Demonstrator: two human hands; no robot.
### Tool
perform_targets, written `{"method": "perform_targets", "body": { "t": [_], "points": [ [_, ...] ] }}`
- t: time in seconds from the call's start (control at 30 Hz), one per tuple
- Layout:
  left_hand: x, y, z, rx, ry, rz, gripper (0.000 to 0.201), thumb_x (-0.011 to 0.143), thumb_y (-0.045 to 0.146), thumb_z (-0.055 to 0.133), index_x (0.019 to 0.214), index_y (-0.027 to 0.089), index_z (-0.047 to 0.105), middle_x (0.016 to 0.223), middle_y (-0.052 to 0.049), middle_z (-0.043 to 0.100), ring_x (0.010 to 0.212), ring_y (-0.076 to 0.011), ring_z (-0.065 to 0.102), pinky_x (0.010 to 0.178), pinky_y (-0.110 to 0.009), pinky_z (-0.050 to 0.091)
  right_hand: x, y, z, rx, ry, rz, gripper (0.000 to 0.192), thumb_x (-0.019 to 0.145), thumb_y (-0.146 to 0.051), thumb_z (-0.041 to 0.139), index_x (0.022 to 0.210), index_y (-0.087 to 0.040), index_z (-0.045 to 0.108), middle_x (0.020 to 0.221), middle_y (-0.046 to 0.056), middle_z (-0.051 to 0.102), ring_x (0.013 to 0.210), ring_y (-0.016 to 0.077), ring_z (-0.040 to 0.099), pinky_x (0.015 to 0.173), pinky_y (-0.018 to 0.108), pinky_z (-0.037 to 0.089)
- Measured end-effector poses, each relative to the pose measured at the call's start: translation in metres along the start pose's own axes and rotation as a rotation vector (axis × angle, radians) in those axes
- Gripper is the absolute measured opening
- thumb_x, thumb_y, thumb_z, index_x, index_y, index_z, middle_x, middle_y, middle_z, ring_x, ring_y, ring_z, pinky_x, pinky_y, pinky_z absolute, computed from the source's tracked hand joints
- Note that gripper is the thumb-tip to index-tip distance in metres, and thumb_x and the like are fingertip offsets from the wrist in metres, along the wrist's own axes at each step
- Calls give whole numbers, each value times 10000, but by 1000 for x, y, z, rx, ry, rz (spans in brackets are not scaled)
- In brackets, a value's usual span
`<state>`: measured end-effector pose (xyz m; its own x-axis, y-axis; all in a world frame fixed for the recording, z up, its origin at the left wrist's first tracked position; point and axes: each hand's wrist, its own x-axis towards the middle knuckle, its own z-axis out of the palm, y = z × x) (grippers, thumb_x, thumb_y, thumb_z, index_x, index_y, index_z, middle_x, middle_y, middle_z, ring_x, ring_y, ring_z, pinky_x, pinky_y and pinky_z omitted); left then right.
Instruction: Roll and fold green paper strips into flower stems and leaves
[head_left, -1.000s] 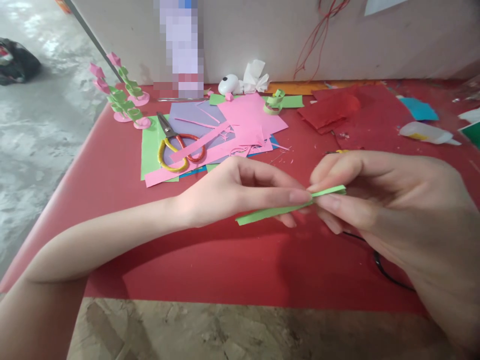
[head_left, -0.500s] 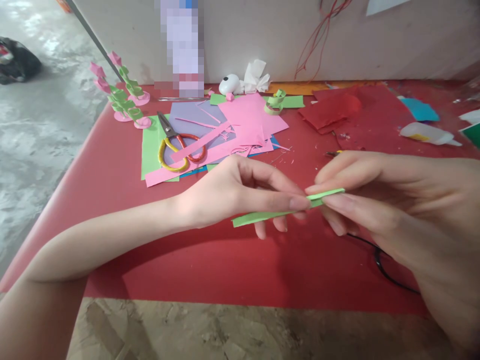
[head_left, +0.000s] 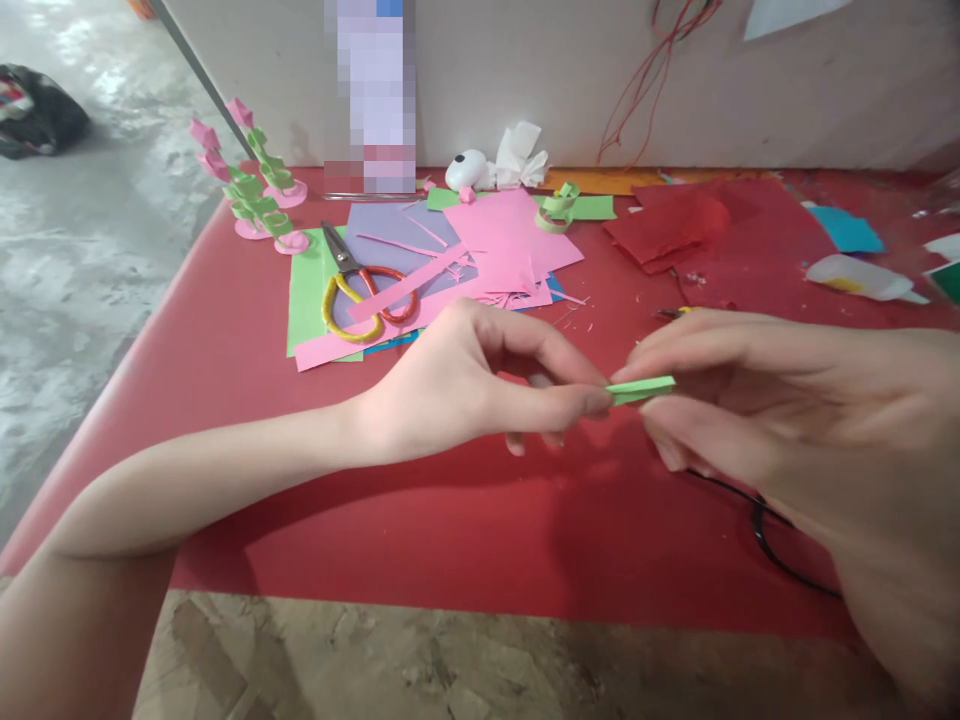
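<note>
Pinching 1 green paper strip (head_left: 639,389), left hand (head_left: 465,385) and right hand (head_left: 757,400) meet above the red table (head_left: 450,520).

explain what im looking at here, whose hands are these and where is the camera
The camera sits on a person's head and looks forward and down, so you see that person's own two bare arms reaching in. There is no machine here.

The left hand and the right hand meet in the middle, and both pinch a small green paper strip between their fingertips, above a red table.

Farther back on the table lies a pile of pink, purple and green paper sheets, with scissors that have yellow and red handles resting on it. To the left stand little pink and green paper flowers. On the right are red paper sheets and a white glue bottle on its side. A thin black cord runs under the right hand.
</note>
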<state>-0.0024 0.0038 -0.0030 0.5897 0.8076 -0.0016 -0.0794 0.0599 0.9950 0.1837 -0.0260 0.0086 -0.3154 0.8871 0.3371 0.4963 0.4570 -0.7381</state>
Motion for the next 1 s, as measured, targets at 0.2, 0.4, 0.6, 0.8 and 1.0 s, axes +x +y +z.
{"method": "perform_targets", "body": {
  "t": [0.2,0.4,0.6,0.8,1.0],
  "points": [
    [-2,-2,0,231,21,167,81,708,95,661,638,133,673,615,24,670,488,-16,542,398,-93,403,-2,-1,1,-85,25,-18,103,794,-198,617,703,-245,629,539,-85,545,431,9,483,378,110,406],
    [-1,-1,2,310,83,230,61,731,127,660,677,124,687,650,10,687,487,-20,555,466,-114,459,-2,0,-2,-82,50,21,100,815,-221,604,733,-259,648,494,-83,522,403,18,471,375,150,386],
    [0,2,1,354,123,169,74,732,109,656,660,116,675,572,38,648,463,-6,554,454,-72,456,1,0,-9,-109,39,71,118,819,-241,600,718,-268,654,470,-83,518,413,23,486,384,124,400],
    [0,3,1,250,61,63,85,752,103,622,671,100,649,526,50,620,455,-30,609,467,-66,506,3,3,-11,-56,-61,33,153,849,-201,540,814,-274,670,512,-69,556,439,42,529,399,130,452],
    [-2,1,2,256,45,67,74,760,114,623,711,91,674,546,36,651,484,-42,638,483,-62,523,2,-1,-9,-246,3,-94,93,782,-218,635,699,-258,623,557,-99,561,473,5,490,405,81,402]
  ]
}}
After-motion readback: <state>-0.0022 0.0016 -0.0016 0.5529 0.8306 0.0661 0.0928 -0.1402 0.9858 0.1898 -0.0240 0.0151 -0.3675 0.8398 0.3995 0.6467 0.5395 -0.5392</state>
